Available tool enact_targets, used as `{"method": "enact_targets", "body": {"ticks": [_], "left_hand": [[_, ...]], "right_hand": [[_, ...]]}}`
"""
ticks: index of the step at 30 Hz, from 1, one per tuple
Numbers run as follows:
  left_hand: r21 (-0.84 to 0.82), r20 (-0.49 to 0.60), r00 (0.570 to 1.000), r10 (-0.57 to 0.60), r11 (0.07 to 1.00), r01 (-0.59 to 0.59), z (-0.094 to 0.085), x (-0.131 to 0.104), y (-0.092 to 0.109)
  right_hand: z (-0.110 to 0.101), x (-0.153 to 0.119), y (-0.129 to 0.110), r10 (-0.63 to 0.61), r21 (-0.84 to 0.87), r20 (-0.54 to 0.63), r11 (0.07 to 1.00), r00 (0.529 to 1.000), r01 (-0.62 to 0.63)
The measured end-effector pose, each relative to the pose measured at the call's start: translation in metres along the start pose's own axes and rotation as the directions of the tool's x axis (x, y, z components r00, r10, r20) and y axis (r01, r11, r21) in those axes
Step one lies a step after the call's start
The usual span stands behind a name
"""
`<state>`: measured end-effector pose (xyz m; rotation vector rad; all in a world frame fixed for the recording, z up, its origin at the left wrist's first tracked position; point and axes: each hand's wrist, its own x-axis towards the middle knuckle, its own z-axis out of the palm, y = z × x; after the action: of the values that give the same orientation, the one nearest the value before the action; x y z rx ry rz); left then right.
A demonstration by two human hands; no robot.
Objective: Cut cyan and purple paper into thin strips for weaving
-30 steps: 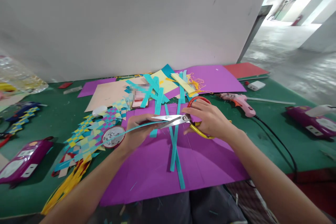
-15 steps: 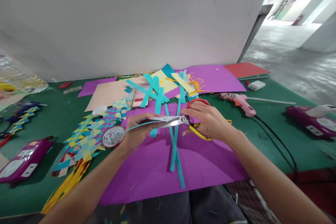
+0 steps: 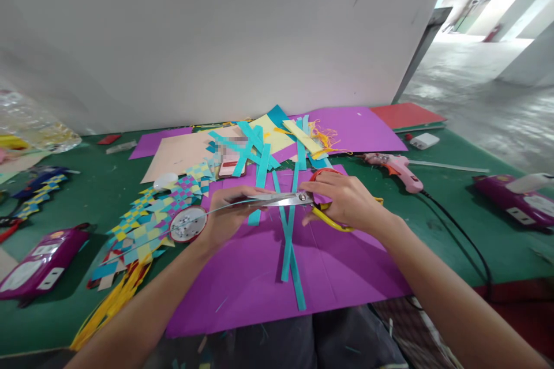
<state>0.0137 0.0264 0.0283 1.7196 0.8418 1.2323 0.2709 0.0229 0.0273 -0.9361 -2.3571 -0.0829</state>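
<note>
My right hand [image 3: 346, 199] is closed around the red and yellow handles of a pair of scissors [image 3: 288, 199]. The blades point left and look nearly closed, their tips at my left hand [image 3: 227, 216]. Between the fingers of that left hand is a thin light-blue paper strip [image 3: 225, 206], held at the blade tips and trailing off to the left. Below the blades, two teal paper strips [image 3: 286, 242] cross on a purple sheet [image 3: 242, 294]. Left of my left hand sits a round dish [image 3: 188, 224] holding small dark-and-white bits.
Woven paper pieces [image 3: 147, 230] with yellow tassels [image 3: 116, 305] lie at left, beside a purple power strip [image 3: 43, 262]. Teal strips [image 3: 262, 167] are heaped behind the hands. A pink glue gun [image 3: 396, 168] and its cord lie at right. A white panel [image 3: 216, 40] stands behind.
The scissor blades have come together from a wider gap. The thin strip now extends much farther down and left, over the dish and woven pieces. Both hands stay nearly in place.
</note>
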Motion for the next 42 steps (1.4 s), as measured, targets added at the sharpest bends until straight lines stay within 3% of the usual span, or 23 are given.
{"method": "enact_targets", "body": {"ticks": [9, 15, 26, 36, 42], "left_hand": [[-0.038, 0.041, 0.999, 0.009, 0.999, -0.008, -0.0003, 0.0018, 0.0021], [-0.065, 0.004, 0.999, -0.035, 0.997, 0.036, 0.0002, 0.0008, -0.0004], [0.070, 0.107, 0.993, -0.054, 0.996, 0.047, -0.0026, -0.0006, -0.0018], [0.104, 0.156, 0.985, -0.075, 0.993, 0.059, -0.0007, -0.0019, 0.0012], [0.100, 0.167, 0.983, -0.077, 0.993, 0.061, 0.0004, -0.0009, 0.0051]], "right_hand": [[-0.0035, -0.0011, -0.0015, 0.035, -0.040, 0.034, 0.999, 0.999, -0.034], [-0.0020, -0.0023, -0.0006, 0.046, -0.031, 0.027, 0.999, 0.999, -0.045], [-0.0038, 0.0011, -0.0040, 0.047, 0.031, 0.123, 0.998, 0.991, -0.051], [0.0000, 0.0033, -0.0077, -0.030, -0.002, 0.042, 1.000, 0.999, 0.030], [0.0004, 0.0019, -0.0086, 0.003, 0.028, 0.092, 1.000, 0.996, -0.006]]}}
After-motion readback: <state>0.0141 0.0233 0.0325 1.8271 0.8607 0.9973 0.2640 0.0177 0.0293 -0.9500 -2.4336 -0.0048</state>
